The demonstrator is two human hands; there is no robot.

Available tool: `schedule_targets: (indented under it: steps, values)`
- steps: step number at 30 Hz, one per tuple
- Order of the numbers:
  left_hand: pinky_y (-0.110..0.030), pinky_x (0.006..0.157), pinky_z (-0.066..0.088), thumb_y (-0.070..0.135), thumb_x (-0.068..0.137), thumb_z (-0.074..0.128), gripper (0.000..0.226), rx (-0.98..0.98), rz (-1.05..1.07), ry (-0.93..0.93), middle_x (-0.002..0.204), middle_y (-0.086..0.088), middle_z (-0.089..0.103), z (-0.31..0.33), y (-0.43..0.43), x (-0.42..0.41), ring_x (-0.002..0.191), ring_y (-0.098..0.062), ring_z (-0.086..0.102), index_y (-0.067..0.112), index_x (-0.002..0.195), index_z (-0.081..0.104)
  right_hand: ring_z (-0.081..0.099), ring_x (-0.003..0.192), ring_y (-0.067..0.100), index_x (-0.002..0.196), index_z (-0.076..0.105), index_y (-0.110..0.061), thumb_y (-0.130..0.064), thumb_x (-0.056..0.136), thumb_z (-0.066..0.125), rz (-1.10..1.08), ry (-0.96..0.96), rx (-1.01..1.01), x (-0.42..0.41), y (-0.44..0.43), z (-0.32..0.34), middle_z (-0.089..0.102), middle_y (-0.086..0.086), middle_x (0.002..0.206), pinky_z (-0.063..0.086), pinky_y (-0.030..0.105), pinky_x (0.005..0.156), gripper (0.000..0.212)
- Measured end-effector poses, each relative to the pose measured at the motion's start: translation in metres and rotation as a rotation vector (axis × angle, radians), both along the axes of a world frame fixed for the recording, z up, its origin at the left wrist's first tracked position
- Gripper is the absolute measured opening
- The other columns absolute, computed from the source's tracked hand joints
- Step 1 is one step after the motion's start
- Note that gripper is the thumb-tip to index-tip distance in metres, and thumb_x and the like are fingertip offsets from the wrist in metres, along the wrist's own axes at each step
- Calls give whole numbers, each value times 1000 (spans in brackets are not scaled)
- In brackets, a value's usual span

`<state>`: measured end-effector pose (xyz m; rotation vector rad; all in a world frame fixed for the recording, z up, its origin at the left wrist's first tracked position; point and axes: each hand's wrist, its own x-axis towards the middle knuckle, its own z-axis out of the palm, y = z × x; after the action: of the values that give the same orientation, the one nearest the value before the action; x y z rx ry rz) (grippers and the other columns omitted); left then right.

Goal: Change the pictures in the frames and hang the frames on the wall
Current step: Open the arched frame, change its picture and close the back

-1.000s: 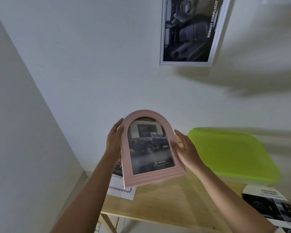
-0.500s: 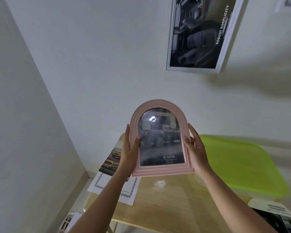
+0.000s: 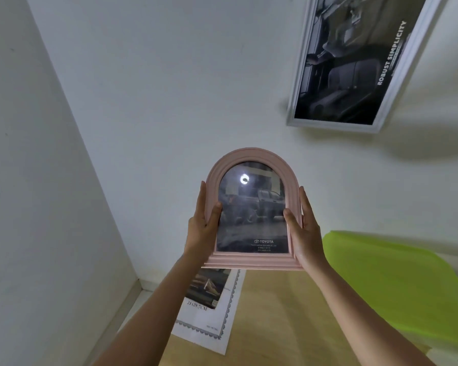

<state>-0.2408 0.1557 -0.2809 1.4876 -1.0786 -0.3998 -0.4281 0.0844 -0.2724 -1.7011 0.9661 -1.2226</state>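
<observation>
White wall [image 3: 169, 88] fills most of view; no hook visible. Pale wooden surface [image 3: 270, 313] below, lime-green plastic lid [image 3: 394, 281] at right. White rectangular frame [image 3: 354, 62] w/ car-interior print hangs upper right. Pink arched frame [image 3: 251, 207], truck photo in, is held upright, apart from wall. Left hand [image 3: 200, 228] & right hand [image 3: 306, 233] clasp its sides, thumbs on front, fingers straight. Locate hook first, keep frame level, ease hanger on.

We have one view only: head-worn wide-angle, close to the white wall [image 3: 169, 88], facing it and tilted upward. The pink arched frame [image 3: 251, 215] sits near, dead centre. The white-framed poster [image 3: 349, 62] is farther, upper right. The wooden table [image 3: 275, 313] runs along the near bottom edge, and the room corner [image 3: 90, 159] falls left. Straight lines bow toward the edges.
</observation>
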Motion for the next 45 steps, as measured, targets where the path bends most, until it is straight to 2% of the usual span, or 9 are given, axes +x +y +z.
schedule_targets:
  steps: [5,10,14,22,27,33,37,42,45]
  values:
    - [-1,62,44,35,98,33,53,-104,-56,-128,106,41,32,61,-40,54,81,7,51,41,142,4,47,108,1,146,19,-24,-19,96,46,-102,-18,-140,56,-23,60,24,-28,132,40,10,83,58]
    - [-11,67,52,45,93,28,57,-257,-120,-211,113,19,48,139,-87,116,87,-8,58,41,143,2,38,98,-27,146,20,-26,-20,95,47,-146,-125,-254,113,-60,130,25,-40,123,27,-8,82,58]
    - [-16,62,54,39,97,28,57,-393,-142,-289,96,10,53,205,-119,149,78,-12,61,35,146,1,24,127,-5,146,20,-33,-25,94,50,-163,-203,-370,141,-85,195,24,-23,141,25,11,103,61]
    - [-5,55,43,30,101,29,54,-596,-150,-323,87,19,48,313,-159,177,67,-8,55,29,147,1,43,121,38,147,8,-32,-22,99,40,-282,-50,-568,167,-109,312,34,13,148,38,30,93,58]
    - [-34,73,52,38,100,29,55,-615,-140,-304,91,-22,63,341,-185,194,82,-32,63,38,146,0,46,120,37,148,7,-30,-23,100,38,-281,-15,-638,180,-128,343,30,-1,150,35,28,90,58]
    - [-21,71,49,38,100,30,55,-612,-115,-332,84,11,56,352,-199,210,77,-13,59,37,147,1,55,110,35,147,8,-34,-27,99,38,-285,7,-640,195,-147,354,30,-4,150,44,24,82,57]
    - [-3,61,43,33,101,29,56,-611,-104,-368,85,31,34,351,-203,213,72,2,50,32,148,-2,48,122,25,148,10,-30,-23,99,39,-273,-40,-626,201,-155,349,23,-5,153,28,-10,72,57]
    - [-3,62,43,31,100,31,57,-616,-115,-353,94,32,34,342,-207,213,74,1,51,31,148,0,48,116,40,148,10,-30,-22,99,40,-277,-51,-638,202,-158,340,25,-6,152,38,21,86,58]
    - [-1,61,43,31,100,31,56,-603,-129,-341,99,23,39,335,-209,213,74,0,52,32,147,0,45,124,22,147,11,-33,-22,98,41,-238,-62,-607,200,-161,334,26,-10,151,34,7,88,58]
